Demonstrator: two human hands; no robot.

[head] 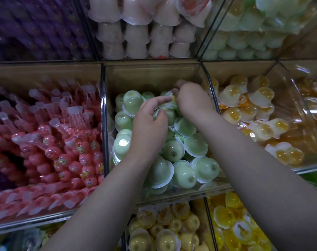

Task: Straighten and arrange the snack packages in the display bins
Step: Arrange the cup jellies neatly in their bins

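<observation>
Both my hands reach into the middle clear bin (154, 73), which holds several green jelly cups (174, 151) lying at mixed angles. My left hand (148, 127) hovers over the cups in the bin's middle with curled fingers around one green cup (169, 115), index finger stretched toward the right hand. My right hand (192, 100) is at the bin's back right, fingers bent down and pinching the rim of a green cup (169, 98). That hand hides most of the cup.
Left bin holds pink jelly sticks (63, 145); right bin holds orange-centred cups (248, 109). Yellow cups (163, 230) fill the lower bins in front. Pink cups (145, 37) and pale green cups (244, 40) are stacked on the shelf above. Clear walls separate all bins.
</observation>
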